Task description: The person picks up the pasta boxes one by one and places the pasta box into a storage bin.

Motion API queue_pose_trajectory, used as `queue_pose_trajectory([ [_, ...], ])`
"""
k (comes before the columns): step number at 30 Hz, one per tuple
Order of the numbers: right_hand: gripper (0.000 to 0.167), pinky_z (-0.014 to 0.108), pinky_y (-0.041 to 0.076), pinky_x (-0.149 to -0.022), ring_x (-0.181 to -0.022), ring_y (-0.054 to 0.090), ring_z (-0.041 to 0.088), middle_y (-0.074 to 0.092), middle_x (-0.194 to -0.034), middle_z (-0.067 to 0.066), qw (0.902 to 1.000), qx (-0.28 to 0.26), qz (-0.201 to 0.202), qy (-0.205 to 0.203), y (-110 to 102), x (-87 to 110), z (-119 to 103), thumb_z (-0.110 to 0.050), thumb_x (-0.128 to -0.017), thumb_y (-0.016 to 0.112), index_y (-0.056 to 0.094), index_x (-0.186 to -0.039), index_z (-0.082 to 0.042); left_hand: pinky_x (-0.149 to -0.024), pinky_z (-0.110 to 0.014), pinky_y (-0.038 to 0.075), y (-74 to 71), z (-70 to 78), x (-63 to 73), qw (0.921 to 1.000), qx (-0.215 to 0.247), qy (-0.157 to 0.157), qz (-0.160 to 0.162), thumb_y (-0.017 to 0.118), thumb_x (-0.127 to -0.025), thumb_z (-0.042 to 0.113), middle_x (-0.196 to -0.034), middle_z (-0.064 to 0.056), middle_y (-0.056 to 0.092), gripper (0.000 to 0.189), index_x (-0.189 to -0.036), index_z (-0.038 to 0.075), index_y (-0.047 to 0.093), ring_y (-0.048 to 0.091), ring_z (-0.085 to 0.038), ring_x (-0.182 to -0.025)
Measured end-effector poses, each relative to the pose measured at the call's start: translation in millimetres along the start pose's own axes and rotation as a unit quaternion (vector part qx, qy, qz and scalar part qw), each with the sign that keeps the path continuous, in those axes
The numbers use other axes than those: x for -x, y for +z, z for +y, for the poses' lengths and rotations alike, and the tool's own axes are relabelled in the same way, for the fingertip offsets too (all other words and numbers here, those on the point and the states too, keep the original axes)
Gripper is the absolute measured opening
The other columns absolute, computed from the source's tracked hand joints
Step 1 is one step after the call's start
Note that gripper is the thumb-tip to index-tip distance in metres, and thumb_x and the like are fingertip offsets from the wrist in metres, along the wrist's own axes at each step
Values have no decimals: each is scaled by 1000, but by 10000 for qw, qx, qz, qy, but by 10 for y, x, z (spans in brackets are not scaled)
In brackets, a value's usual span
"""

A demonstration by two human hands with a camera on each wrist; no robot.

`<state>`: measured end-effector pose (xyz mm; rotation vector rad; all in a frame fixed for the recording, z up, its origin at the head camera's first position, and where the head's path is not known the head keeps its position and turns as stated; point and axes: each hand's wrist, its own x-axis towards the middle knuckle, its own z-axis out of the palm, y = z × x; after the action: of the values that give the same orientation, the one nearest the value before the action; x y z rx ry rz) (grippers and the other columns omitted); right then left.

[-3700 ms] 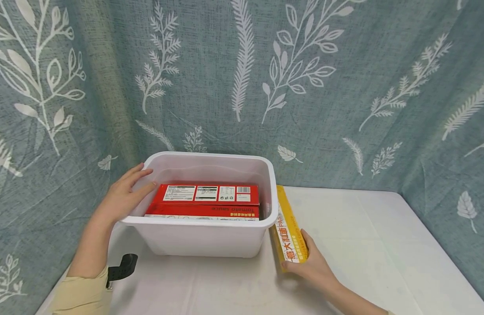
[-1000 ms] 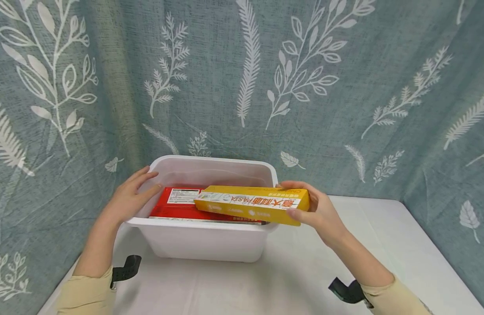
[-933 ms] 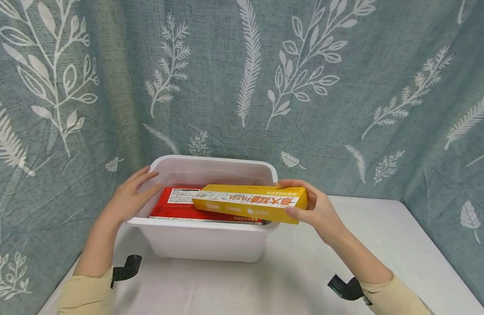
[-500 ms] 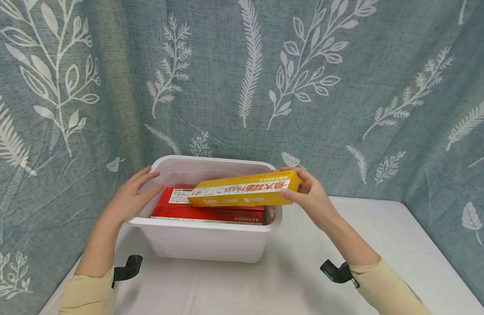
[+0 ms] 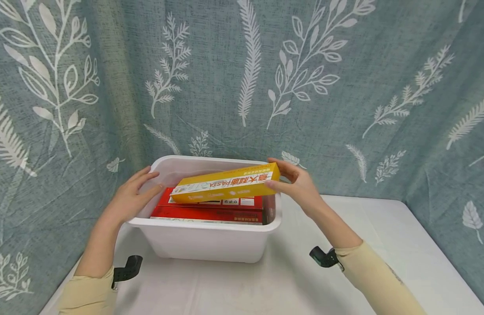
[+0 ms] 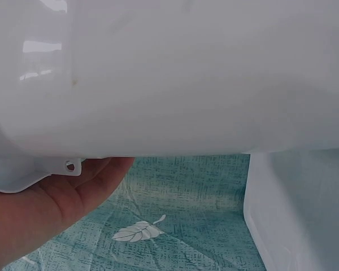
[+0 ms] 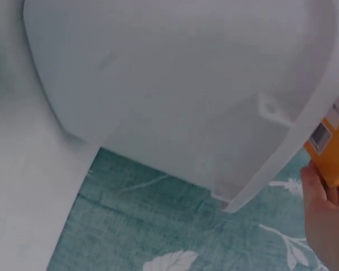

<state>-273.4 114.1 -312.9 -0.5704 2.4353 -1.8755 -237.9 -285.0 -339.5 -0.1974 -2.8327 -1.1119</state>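
Observation:
My right hand (image 5: 297, 186) holds a yellow pasta box (image 5: 226, 183) by its right end, thumb on the near side and fingers behind. The box slants over the white plastic bin (image 5: 202, 240), its left end lower, overlapping the red boxes inside. Two red boxes (image 5: 210, 213) lie lengthwise in the bin; the nearer bears "Tomato sauce" lettering. My left hand (image 5: 131, 197) rests on the bin's left rim with fingers extended and thumb over the inside. In the right wrist view, the yellow box (image 7: 330, 149) shows beyond the bin's rim, fingertips at its end.
The bin stands on a white-covered table (image 5: 363, 227), close to a teal leaf-patterned curtain (image 5: 226, 87) behind it. A black wrist strap (image 5: 127, 267) hangs by the left sleeve, another black strap (image 5: 324, 257) by the right.
The right hand lifted the yellow pasta box from the table on the bin's right and brought it over the red boxes. It has since moved left and back. The left hand stays at the rim.

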Motion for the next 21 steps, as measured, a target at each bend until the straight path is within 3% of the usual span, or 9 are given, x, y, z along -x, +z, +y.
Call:
queue_pose_trajectory([
  [6,59,39,33,-112,-133,45,19,55,-138,3,9974,565,1,-452,4,-109,133,-26,-86,77,54,-139,-17,-100,-77,18,4,5,-8,10000,61,-38,-64,48,-100,46,-161,-21,10,70,-151,0,32,12,-52,-141],
  [11,56,38,27,-114,-136,41,17,54,-140,3,9927,758,424,-837,-40,-106,225,-24,-89,74,53,-140,-10,-99,-77,18,14,14,-26,9999,48,-45,-81,48,-101,45,-161,-22,9,70,-151,0,31,11,-53,-141],
  [21,57,40,26,-115,-141,31,15,45,-148,-3,9894,930,972,-555,-176,139,303,-38,-91,69,52,-142,-19,-99,-77,18,-24,10,-4,10000,-64,-31,-42,47,-101,45,-160,-24,10,69,-151,-1,30,12,-54,-140],
])
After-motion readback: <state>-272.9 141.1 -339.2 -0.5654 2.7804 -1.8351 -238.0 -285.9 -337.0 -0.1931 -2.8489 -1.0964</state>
